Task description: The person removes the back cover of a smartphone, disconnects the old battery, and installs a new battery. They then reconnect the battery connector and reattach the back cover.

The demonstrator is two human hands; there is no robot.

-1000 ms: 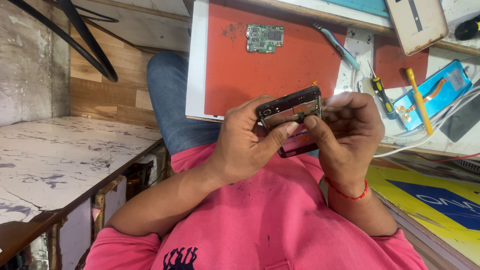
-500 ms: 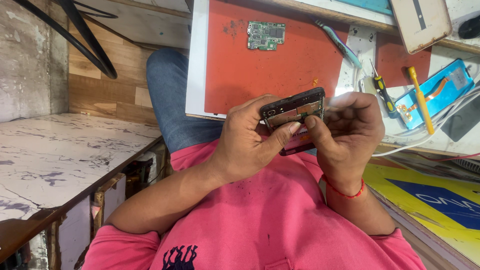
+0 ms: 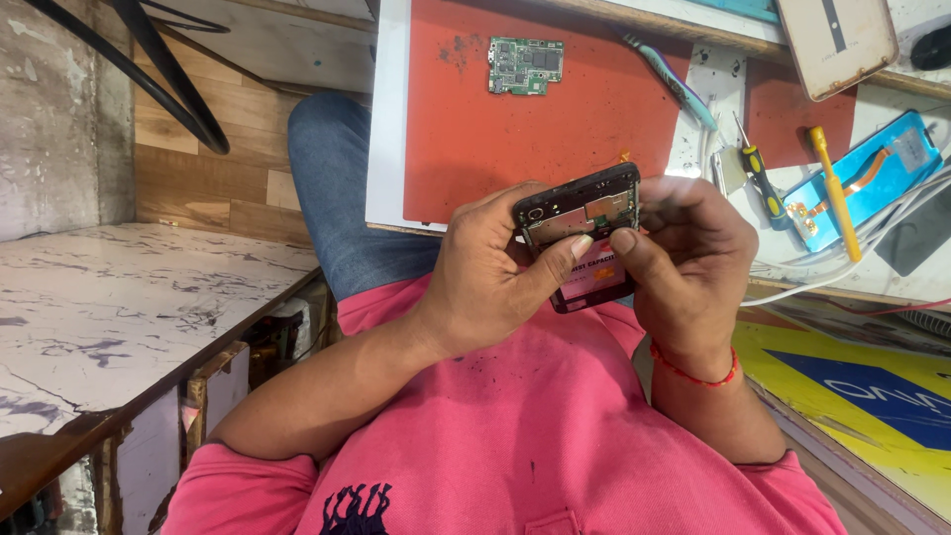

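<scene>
Left hand (image 3: 495,272): it is clasping the opened phone (image 3: 582,230) from the left side, fingers curling behind it and the thumb lying across its lower half.
Right hand (image 3: 688,263): it is gripping the phone's right edge, the thumb tip pressing on the open back just beside the left thumb; a red thread is circling the wrist.
Phone: it is being held up between both hands, above the pink shirt and just in front of the near edge of the red mat (image 3: 594,109); its back cover is off, showing the dark frame and inner parts.
Circuit board (image 3: 525,65): a green one is lying alone on the mat, well apart from the hands.
Toothbrush (image 3: 674,84): a teal one is lying at the mat's right edge.
Screwdrivers: a black and yellow one (image 3: 758,176) and an all-yellow one (image 3: 834,188) are lying on the bench to the right of the hands.
Blue phone part (image 3: 867,178): it is resting beside the yellow screwdriver.
</scene>
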